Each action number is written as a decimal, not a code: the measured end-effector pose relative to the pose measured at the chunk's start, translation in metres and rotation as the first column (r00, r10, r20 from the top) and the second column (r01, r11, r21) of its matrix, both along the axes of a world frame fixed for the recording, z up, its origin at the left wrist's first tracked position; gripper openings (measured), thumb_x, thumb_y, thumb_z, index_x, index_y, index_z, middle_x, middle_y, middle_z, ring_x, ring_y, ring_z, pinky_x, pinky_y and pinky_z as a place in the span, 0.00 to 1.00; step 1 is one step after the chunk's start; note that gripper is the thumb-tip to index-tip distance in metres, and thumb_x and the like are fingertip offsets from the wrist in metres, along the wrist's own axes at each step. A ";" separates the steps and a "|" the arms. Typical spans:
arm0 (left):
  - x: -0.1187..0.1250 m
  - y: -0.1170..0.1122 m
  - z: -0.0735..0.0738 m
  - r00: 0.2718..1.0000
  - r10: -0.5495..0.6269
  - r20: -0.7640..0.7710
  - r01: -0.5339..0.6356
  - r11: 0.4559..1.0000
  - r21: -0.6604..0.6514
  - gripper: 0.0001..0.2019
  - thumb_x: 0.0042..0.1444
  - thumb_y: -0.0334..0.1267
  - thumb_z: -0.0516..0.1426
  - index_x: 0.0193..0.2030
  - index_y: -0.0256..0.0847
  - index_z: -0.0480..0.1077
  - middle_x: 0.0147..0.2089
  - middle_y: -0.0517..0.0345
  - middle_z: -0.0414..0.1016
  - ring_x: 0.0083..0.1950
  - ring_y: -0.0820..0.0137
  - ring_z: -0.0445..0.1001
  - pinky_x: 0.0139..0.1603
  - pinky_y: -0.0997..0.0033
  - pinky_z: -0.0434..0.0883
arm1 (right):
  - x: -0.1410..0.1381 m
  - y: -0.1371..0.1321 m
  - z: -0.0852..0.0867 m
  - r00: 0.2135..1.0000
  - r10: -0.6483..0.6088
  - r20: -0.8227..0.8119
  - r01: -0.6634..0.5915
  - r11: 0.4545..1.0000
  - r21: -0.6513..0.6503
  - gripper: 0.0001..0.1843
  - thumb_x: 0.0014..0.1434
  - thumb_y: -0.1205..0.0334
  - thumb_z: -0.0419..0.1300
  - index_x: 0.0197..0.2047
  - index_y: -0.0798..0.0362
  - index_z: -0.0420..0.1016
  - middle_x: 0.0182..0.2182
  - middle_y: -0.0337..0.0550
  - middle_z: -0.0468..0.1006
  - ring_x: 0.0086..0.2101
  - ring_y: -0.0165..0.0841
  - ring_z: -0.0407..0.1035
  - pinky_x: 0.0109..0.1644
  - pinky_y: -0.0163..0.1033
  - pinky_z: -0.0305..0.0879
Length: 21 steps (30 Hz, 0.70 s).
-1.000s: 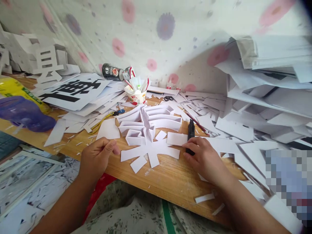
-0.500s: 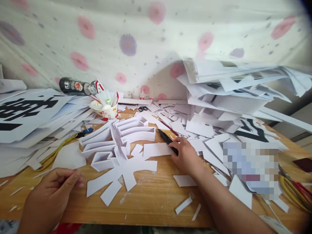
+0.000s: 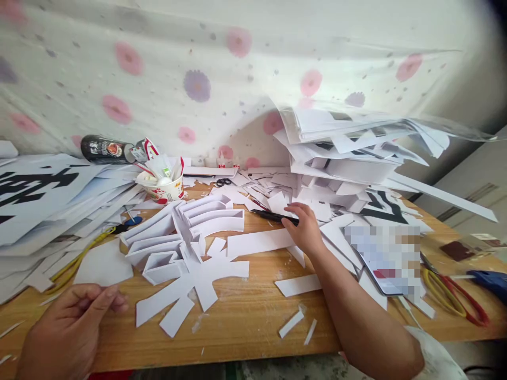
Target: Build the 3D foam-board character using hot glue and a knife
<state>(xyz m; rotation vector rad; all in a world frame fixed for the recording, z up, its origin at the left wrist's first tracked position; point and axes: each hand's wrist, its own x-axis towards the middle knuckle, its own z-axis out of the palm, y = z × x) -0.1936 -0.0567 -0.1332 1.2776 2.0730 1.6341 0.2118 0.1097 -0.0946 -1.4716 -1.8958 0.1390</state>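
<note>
In the head view, the left hand [image 3: 75, 324] is at the lower left, near the table [image 3: 237, 338] edge, back of the hand toward the camera. Its fingers curl inward and the thumb meets the bent index finger; whether anything thin sits between them I cannot tell. It is just beside a blank sheet [image 3: 105, 263] and apart from the cutout [image 3: 202, 272].

The right arm reaches in from the lower right, out of a pale sleeve [image 3: 439, 353], with the forearm angled up and leftward. The right hand [image 3: 304, 228] is loosely spread at the handle end of a black cutter [image 3: 271, 216], index finger above and thumb below. How firmly it grips, I cannot tell. The cutter points left, its tip near the upright strips [image 3: 217, 225] standing on the cutout, at the middle of the table.

The fingers hide the cutter's rear end, and the right hand covers the far end of a long strip [image 3: 257, 243]. The forearm hides the end of another strip [image 3: 297, 285]. A pixelated patch masks most of the phone [image 3: 390, 286]. The left wrist, a blue object [image 3: 491, 282] and the printed sheets [image 3: 24, 221] are cut off by the frame.
</note>
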 end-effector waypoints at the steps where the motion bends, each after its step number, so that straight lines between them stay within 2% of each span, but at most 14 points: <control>1: 0.003 0.000 0.003 0.997 -0.019 0.075 0.019 1.000 0.003 0.13 0.49 0.47 0.60 0.26 0.42 0.62 0.23 0.67 0.72 0.26 0.70 0.73 0.31 0.73 0.73 | -0.002 -0.005 0.001 0.996 0.072 0.047 -0.071 0.997 -0.033 0.15 0.58 0.61 0.57 0.48 0.54 0.76 0.52 0.54 0.73 0.53 0.44 0.66 0.59 0.51 0.61; 3: 0.008 -0.002 0.010 0.987 -0.027 0.161 0.031 0.999 -0.022 0.12 0.48 0.44 0.61 0.25 0.42 0.62 0.23 0.66 0.71 0.27 0.71 0.72 0.33 0.74 0.71 | -0.006 -0.015 0.001 0.966 0.217 0.141 -0.202 0.973 -0.115 0.15 0.57 0.61 0.60 0.48 0.51 0.76 0.49 0.48 0.77 0.51 0.41 0.69 0.60 0.49 0.61; 5: 0.011 -0.003 0.015 0.986 -0.017 0.165 0.029 0.997 -0.066 0.12 0.50 0.44 0.59 0.25 0.41 0.62 0.24 0.65 0.71 0.29 0.71 0.72 0.36 0.74 0.70 | -0.011 -0.022 0.000 0.926 0.308 0.217 -0.269 0.944 -0.191 0.19 0.54 0.59 0.64 0.50 0.49 0.76 0.51 0.48 0.77 0.52 0.45 0.69 0.63 0.57 0.55; 8: 0.015 -0.006 0.020 0.978 -0.052 0.203 0.069 0.994 -0.080 0.13 0.55 0.42 0.57 0.26 0.41 0.58 0.25 0.66 0.70 0.31 0.71 0.72 0.40 0.72 0.69 | -0.013 -0.027 -0.001 0.887 0.361 0.288 -0.290 0.921 -0.260 0.25 0.52 0.57 0.66 0.54 0.50 0.74 0.54 0.52 0.76 0.55 0.51 0.66 0.63 0.69 0.44; 11: 0.019 -0.008 0.023 0.968 -0.092 0.233 0.114 0.990 -0.082 0.14 0.58 0.41 0.56 0.26 0.42 0.55 0.24 0.67 0.68 0.30 0.70 0.72 0.40 0.70 0.68 | -0.010 -0.029 0.002 0.869 0.367 0.331 -0.282 0.918 -0.278 0.30 0.49 0.59 0.67 0.56 0.52 0.72 0.52 0.56 0.74 0.54 0.52 0.67 0.62 0.72 0.43; 13: 0.022 -0.008 0.025 0.968 -0.096 0.233 0.119 0.989 -0.088 0.14 0.59 0.40 0.55 0.26 0.42 0.55 0.23 0.67 0.68 0.30 0.70 0.71 0.40 0.70 0.68 | -0.008 -0.031 0.007 0.858 0.380 0.344 -0.312 0.920 -0.238 0.32 0.48 0.61 0.68 0.58 0.52 0.70 0.51 0.55 0.73 0.52 0.50 0.68 0.62 0.70 0.45; 16: 0.026 -0.008 0.026 0.973 -0.087 0.212 0.111 0.989 -0.100 0.13 0.60 0.40 0.54 0.27 0.42 0.54 0.23 0.67 0.69 0.30 0.70 0.71 0.42 0.69 0.67 | -0.009 -0.038 0.015 0.853 0.445 0.274 -0.444 0.894 -0.070 0.32 0.51 0.62 0.67 0.59 0.52 0.67 0.49 0.52 0.72 0.50 0.45 0.68 0.60 0.61 0.57; 19: 0.026 -0.008 0.023 0.984 -0.083 0.159 0.103 0.987 -0.121 0.12 0.59 0.39 0.54 0.28 0.42 0.55 0.23 0.68 0.69 0.32 0.71 0.71 0.42 0.70 0.65 | -0.014 -0.046 0.018 0.844 0.497 0.200 -0.522 0.848 0.095 0.32 0.54 0.57 0.67 0.60 0.51 0.65 0.47 0.51 0.70 0.47 0.44 0.68 0.51 0.53 0.67; 21: 0.026 -0.008 0.021 0.987 -0.086 0.139 0.103 0.988 -0.118 0.12 0.59 0.40 0.53 0.28 0.42 0.55 0.23 0.68 0.70 0.32 0.71 0.71 0.41 0.70 0.65 | -0.018 -0.052 0.019 0.829 0.504 0.243 -0.542 0.830 0.128 0.33 0.54 0.53 0.67 0.61 0.49 0.64 0.46 0.51 0.70 0.45 0.43 0.69 0.47 0.50 0.68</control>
